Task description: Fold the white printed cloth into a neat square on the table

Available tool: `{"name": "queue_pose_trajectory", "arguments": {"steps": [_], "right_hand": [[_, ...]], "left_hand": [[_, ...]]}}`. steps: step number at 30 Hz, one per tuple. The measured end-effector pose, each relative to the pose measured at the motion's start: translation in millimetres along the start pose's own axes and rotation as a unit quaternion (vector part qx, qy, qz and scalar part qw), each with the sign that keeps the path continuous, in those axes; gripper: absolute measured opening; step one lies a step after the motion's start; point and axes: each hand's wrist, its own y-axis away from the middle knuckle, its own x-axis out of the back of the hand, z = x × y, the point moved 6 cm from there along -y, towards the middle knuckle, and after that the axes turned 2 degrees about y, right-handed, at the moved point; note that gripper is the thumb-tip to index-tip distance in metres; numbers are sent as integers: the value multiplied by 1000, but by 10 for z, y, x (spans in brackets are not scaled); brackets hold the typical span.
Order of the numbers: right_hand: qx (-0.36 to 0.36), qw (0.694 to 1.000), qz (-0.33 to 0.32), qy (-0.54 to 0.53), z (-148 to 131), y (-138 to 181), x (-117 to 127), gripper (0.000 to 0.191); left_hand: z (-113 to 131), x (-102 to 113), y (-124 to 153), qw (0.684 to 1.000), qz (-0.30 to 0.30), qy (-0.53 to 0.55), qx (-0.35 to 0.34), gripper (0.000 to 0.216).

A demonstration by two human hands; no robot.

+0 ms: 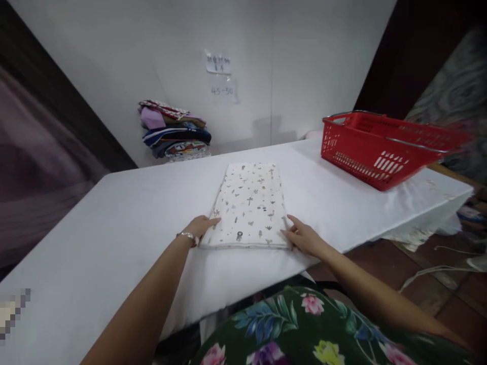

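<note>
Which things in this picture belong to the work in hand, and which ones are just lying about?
Seem part of the work:
- cloth, folded flat
- left hand and right hand, at its opposite sides
- table, under the cloth

Seem just lying about, untouched:
- red basket, on the table
- fabric pile, near the wall

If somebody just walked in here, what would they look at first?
Probably the bright red basket on the right side of the white table. Next might be the pale, patterned folded cloth in the middle, with the left hand and right hand at its side edges. Then maybe the colourful fabric pile by the wall, left of centre.
</note>
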Motion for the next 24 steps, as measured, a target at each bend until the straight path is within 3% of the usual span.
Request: {"name": "queue_pose_trajectory", "arguments": {"steps": [5,9,13,16,20,24], "right_hand": [[31,991,-28,126,-76,26,-24,63],[42,985,-35,164,-48,18,-51,60],[50,970,-43,236,-8,22,-65,56],[74,942,-17,327,-74,46,-27,51],[221,915,47,335,-343,121,-70,41],[357,887,-15,293,-475,154,-348,36]], "left_hand": [[-144,-76,96,994,-50,99,19,44],[-208,-123,152,988,-110,107,1,38],[-224,-88,193,995,-75,67,-14,32],[-273,-110,244,989,-74,129,18,34],[-368,-192,331,938,-121,319,66,36],[-430,-195,368,930,-114,341,73,37]]}}
